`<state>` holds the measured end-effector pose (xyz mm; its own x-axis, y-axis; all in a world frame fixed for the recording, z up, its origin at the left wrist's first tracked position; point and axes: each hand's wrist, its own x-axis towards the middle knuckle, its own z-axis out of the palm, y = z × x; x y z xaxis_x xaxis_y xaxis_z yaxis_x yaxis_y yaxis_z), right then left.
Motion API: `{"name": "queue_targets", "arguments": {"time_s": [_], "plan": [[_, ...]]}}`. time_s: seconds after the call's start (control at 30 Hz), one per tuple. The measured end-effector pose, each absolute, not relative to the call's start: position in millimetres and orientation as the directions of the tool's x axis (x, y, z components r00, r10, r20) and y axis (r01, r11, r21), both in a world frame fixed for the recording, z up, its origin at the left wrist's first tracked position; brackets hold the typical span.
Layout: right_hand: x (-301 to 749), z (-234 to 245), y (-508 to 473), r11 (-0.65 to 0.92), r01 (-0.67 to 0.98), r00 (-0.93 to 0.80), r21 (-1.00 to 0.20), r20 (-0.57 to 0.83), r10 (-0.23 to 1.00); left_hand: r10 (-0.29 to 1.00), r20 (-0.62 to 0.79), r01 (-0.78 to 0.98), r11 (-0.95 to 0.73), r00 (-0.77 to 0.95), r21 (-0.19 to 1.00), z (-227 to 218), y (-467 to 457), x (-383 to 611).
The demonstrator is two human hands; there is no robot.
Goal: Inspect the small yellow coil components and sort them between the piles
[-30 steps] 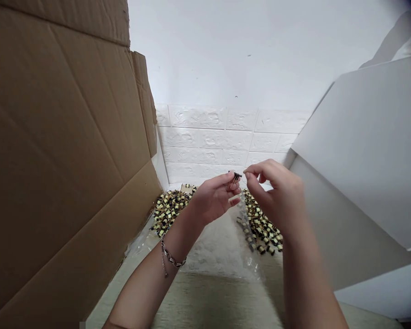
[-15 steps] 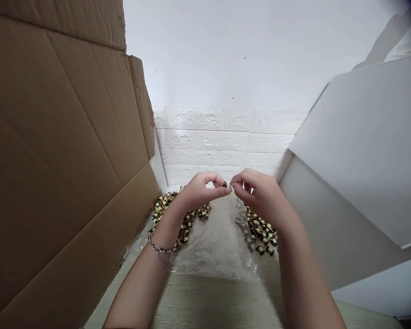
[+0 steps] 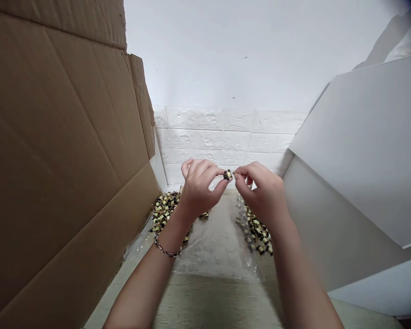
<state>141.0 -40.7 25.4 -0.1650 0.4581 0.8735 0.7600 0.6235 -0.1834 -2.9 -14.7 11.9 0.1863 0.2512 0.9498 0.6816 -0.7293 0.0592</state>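
A small transformer (image 3: pixel 228 175) with yellow tape and black ends is pinched between the thumb and forefinger of my left hand (image 3: pixel 202 185), whose other fingers are curled back. Close by its right side is my right hand (image 3: pixel 260 187), thumb and forefinger pressed together. Whatever those right fingertips hold, perhaps a thin wire, is too small to make out. Below my left hand lies a pile of similar transformers (image 3: pixel 164 210) with copper-coloured wires. A second pile (image 3: pixel 258 233) sits under my right hand, partly covered by clear plastic.
A clear plastic bag (image 3: pixel 214 251) lies flat on the table (image 3: pixel 215 301) between the piles. Tall brown cardboard (image 3: pixel 61 160) stands along the left, and white panels (image 3: pixel 359 146) along the right. A white brick-patterned wall (image 3: pixel 208 139) closes off the back.
Both hands have risen slightly. My left hand has turned, bringing the transformer into fuller view between its fingertips. My right fingertips remain close beside it.
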Motion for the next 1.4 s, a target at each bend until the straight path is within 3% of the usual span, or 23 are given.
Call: {"name": "queue_targets", "arguments": {"time_s": [0.07,0.17,0.3,0.43,0.67,0.9,1.1,1.4], "plan": [[140,26,-42,0.648,0.741,-0.165,-0.177,0.887,0.431,0.235,0.961,0.661,-0.746,0.149,0.08,13,-16,-2],[140,28,-44,0.683,0.707,-0.158,-0.184,0.9,0.407,0.328,0.939,0.569,-0.793,0.101,0.216,15,-19,-1],[139,29,-47,0.706,0.678,-0.134,-0.204,0.91,0.392,0.489,0.871,0.346,-0.825,0.04,0.447,15,-20,1],[138,30,-49,0.717,0.658,-0.113,-0.229,0.912,0.395,0.568,0.823,0.081,-0.82,-0.012,0.567,14,-16,4],[137,30,-49,0.734,0.639,-0.109,-0.23,0.918,0.382,0.754,0.651,-0.298,-0.605,0.084,0.738,13,-19,10],[134,31,-51,0.706,0.682,-0.085,-0.19,0.938,0.335,0.872,0.463,-0.621,-0.277,0.157,0.733,12,-34,26],[132,27,-50,0.642,0.76,-0.11,-0.105,0.952,0.285,0.92,0.27,-0.713,0.016,0.286,0.701,14,-43,28],[127,25,-50,0.625,0.768,-0.053,-0.139,0.959,0.279,0.904,0.227,-0.745,0.135,0.363,0.653,18,-47,27]]}}
